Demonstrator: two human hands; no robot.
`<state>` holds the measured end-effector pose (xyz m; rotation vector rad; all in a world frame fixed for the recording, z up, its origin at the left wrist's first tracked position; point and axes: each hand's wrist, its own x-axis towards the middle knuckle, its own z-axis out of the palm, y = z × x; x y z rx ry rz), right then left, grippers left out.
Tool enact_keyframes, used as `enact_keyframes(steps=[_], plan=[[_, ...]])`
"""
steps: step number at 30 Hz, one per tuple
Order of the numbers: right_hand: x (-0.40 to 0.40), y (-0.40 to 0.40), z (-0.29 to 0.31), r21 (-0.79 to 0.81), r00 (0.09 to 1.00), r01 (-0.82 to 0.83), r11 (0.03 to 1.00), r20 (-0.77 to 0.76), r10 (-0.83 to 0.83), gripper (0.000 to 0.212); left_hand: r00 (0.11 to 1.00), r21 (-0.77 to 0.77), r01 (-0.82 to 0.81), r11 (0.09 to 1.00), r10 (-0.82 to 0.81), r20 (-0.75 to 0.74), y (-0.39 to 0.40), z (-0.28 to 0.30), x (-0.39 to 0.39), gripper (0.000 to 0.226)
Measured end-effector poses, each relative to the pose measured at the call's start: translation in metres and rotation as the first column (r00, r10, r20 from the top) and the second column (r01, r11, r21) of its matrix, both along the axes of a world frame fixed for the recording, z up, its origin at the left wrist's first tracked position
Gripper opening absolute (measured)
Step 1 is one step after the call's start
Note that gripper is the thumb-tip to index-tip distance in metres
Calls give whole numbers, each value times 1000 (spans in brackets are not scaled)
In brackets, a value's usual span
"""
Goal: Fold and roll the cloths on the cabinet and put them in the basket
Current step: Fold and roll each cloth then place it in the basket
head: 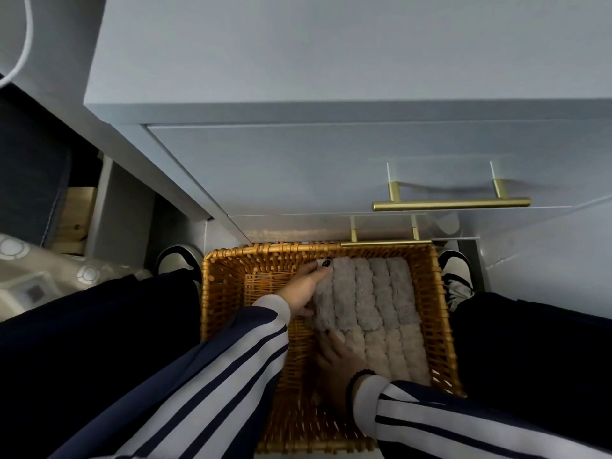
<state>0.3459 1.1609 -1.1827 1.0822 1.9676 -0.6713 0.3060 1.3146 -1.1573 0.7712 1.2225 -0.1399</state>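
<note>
A woven wicker basket stands on the floor between my feet, in front of the cabinet. Several rolled cloths lie side by side in its right half: grey rolls at the far end and beige rolls nearer me. My left hand lies with straight fingers along the left side of the leftmost grey roll. My right hand rests flat against the left side of the beige rolls. The cabinet top is bare in view.
The grey cabinet has drawers with brass bar handles, the lower one just above the basket's far rim. My shoes flank the basket. A patterned fabric lies at left. A white cable hangs at top left.
</note>
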Motion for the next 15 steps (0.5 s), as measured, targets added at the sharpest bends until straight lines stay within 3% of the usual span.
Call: enact_keyframes(steps=[4,9,15], plan=[[3,-1,11,75,980,50,996,-195,-34,52,997,1,67,998,-66,-43,5,10,-2,55],[2,8,34,152,964,90,984,-261,-48,53,989,33,121,992,-118,-88,8,27,-7,52],[11,20,60,118,907,342,932,-302,-294,57,987,85,93,992,-81,-139,9,50,-33,54]])
